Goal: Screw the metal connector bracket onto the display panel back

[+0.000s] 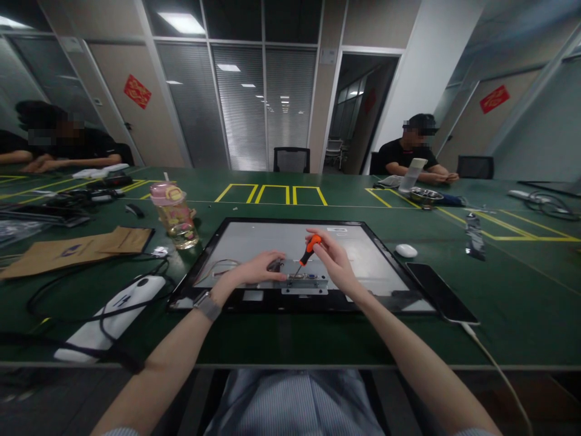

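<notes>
My right hand (333, 257) grips an orange and black screwdriver (310, 249), its shaft slanting down to the left. The tip meets a small metal bracket with connectors (305, 284) near the front edge of a flat display panel (240, 242). Beside the bracket, my left hand (263, 267) is closed around a small dark part (275, 265) whose kind I cannot make out. Thin wires (222, 264) run over the grey panel surface left of that hand. The panel lies flat with a black frame around it.
A phone (440, 290) with a cable and a white earbud case (406, 251) lie to the right. On the left are a pink-lided cup (175, 212), a brown paper bag (77, 251) and a white power strip (113, 318) with black cables. Other people sit across the table.
</notes>
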`<state>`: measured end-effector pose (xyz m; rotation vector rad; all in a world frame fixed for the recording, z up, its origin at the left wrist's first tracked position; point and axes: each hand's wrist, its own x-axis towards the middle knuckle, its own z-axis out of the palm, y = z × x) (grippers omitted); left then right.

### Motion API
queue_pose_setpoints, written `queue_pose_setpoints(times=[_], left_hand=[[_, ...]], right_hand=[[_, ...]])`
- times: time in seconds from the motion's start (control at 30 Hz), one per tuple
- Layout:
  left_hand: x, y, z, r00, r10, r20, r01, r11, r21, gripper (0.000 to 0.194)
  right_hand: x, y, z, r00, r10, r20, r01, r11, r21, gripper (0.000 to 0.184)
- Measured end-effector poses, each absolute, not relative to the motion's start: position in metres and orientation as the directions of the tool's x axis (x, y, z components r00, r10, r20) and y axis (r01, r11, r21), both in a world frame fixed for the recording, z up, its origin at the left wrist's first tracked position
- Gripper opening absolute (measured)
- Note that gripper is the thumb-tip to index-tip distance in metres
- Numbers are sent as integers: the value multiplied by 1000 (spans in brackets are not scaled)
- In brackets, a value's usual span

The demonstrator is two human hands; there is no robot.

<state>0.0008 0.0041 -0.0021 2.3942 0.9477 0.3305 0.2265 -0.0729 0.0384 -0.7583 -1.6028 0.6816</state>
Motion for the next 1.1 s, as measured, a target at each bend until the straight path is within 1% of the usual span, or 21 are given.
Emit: queue_pose_setpoints(times=[0.13, 0.3, 0.37, 0.5, 0.6, 0.7, 0.9, 1.0, 1.1], left_hand=[[1, 5, -4, 728, 684, 45, 546, -619, 564, 66], [0, 6, -5, 727, 686, 25, 558, -612, 560, 66], [0, 7, -5, 726, 687, 27, 559, -613, 558, 65], [0, 6, -4, 737, 674, 44, 538, -625, 566, 64], [1, 4, -3, 737, 674, 50, 534, -627, 567, 62], [1, 3, -1, 732, 679, 57, 535, -624, 570, 61], [0, 3, -2, 726, 686, 53, 534, -611, 584, 60], [0, 3, -2, 726, 686, 52, 536, -612, 581, 60], [2, 3, -1, 727, 685, 53, 539, -616, 574, 61]], right_hand=[[227, -75, 40, -99, 773, 627, 131, 635, -762, 26], [232, -74, 43, -180, 786, 592, 23, 605, -796, 30], [233, -72, 42, -197, 789, 582, -7, 592, -806, 25], [234, -68, 38, -170, 803, 572, -92, 564, -820, 14], [232, -68, 39, -178, 834, 522, -168, 497, -851, 19], [229, -71, 42, -168, 840, 516, -219, 478, -850, 22], [228, -73, 44, -166, 845, 508, -189, 478, -858, 18], [228, -74, 43, -208, 859, 468, -208, 429, -879, 23], [227, -74, 43, -204, 849, 488, -209, 449, -868, 25]])
